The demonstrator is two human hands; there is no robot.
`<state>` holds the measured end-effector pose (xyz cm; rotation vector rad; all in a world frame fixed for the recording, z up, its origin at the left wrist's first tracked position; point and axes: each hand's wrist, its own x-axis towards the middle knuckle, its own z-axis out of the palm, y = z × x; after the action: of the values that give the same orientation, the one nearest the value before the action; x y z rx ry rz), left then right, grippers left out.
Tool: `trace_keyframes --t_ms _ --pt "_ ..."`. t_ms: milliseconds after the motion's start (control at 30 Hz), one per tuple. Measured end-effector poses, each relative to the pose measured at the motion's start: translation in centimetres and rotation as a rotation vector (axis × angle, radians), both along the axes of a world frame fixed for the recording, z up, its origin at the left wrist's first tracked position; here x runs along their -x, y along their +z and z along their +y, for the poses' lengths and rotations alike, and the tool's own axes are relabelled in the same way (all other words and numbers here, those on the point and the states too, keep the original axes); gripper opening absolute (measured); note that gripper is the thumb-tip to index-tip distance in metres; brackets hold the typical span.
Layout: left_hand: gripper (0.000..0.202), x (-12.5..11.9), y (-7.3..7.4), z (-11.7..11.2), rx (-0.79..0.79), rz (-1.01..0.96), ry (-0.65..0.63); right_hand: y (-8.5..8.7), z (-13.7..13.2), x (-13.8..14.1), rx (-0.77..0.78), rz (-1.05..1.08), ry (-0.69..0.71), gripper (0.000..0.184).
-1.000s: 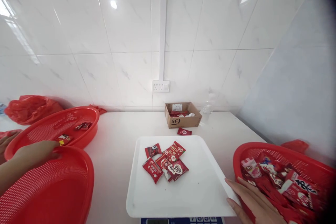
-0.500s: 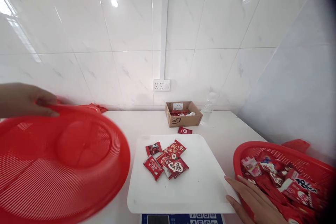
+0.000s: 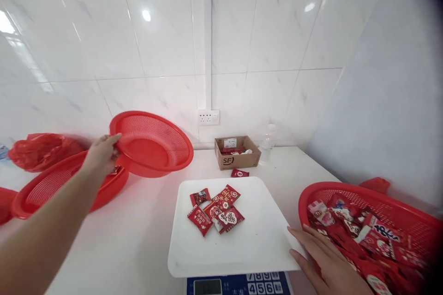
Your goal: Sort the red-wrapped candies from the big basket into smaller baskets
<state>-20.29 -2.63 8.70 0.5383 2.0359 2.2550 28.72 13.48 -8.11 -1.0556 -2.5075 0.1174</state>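
Held red basket (image 3: pixel 151 145), opening toward viewer, long axis dipping rightward

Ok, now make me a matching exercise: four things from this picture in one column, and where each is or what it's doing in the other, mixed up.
1. Left hand
2. Right hand
3. Cardboard box
4. Power socket

A. Beside the clear bottle
B. On the tiled wall
C. Gripping a red basket
D. At the edge of the white tray

Pairs: 1-C, 2-D, 3-A, 4-B
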Motion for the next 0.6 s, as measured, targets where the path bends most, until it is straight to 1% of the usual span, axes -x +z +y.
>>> trace_keyframes --t_ms 100,167,267,367,433,467,533,600 --pt "0.027 -0.7 -3.9 1.4 -0.048 -0.152 0.008 0.3 -0.2 0.1 0.016 -0.002 -0.010 0.041" --pt "0.031 -1.4 -6.4 2.0 -0.077 -0.232 0.020 0.3 -0.2 0.1 0.020 -0.005 -0.015 0.042" --pt "0.028 -2.6 -9.9 2.0 -0.091 -0.327 0.027 0.3 -0.2 0.1 0.023 -0.007 -0.013 0.042" --pt "0.014 -3.8 -12.7 1.3 -0.067 -0.378 0.024 0.2 -0.1 0.0 0.031 -0.013 -0.024 0.043" --pt "0.015 -4.8 -13.9 0.5 -0.045 -0.363 0.034 0.1 -0.1 0.0 0.038 -0.017 -0.033 0.045" --pt "0.016 -5.3 -14.3 0.1 -0.034 -0.337 0.049 0.1 -0.1 0.0 0.042 -0.018 -0.037 0.045" --pt "0.011 -6.7 -14.4 -0.6 -0.009 -0.248 0.096 0.1 -0.1 0.1 0.050 -0.019 -0.045 0.045" --pt "0.010 -8.5 -13.8 -1.0 0.035 -0.119 0.113 0.1 -0.2 0.1 0.051 -0.016 -0.053 0.045"
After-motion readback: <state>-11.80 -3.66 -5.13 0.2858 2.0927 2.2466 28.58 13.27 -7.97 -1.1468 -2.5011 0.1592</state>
